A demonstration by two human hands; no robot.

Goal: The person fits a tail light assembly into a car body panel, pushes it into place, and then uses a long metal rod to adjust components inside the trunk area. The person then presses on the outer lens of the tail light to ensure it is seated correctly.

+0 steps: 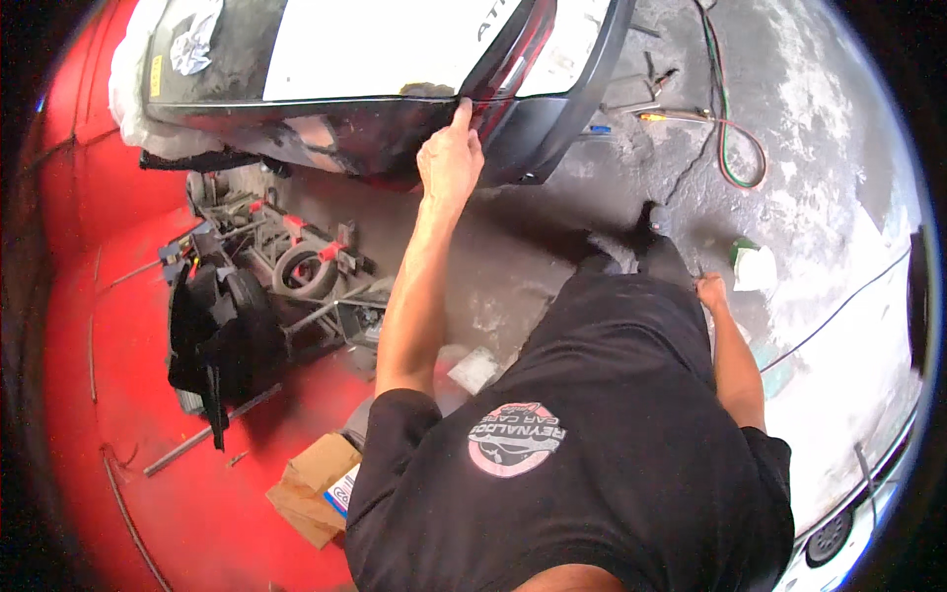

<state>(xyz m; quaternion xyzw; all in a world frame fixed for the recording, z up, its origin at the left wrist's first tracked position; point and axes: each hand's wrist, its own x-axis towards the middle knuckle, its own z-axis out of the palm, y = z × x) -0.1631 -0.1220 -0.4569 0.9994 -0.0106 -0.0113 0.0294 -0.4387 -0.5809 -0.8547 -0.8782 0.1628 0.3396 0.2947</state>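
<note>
My left hand (452,161) reaches forward to a dark car (395,128). Its index finger is stretched out and its tip touches the panel edge beside the red tail light (525,49); the other fingers are partly curled, with nothing held. A small brownish patch (427,90) lies just left of the fingertip, at the border of a white panel (380,49). Bare grey and pinkish patches show on the dark bodywork. Low at my right side hangs my right hand (710,289), its fingers curled in; what they hold, if anything, is hidden.
Crumpled paper (194,39) lies on the car. Left are a metal frame with a small wheel (304,273), black plastic parts (212,335) and a cardboard box (314,488). A looped hose (742,183) and a white-and-green container (755,266) lie to the right; a white vehicle (838,538) stands lower right.
</note>
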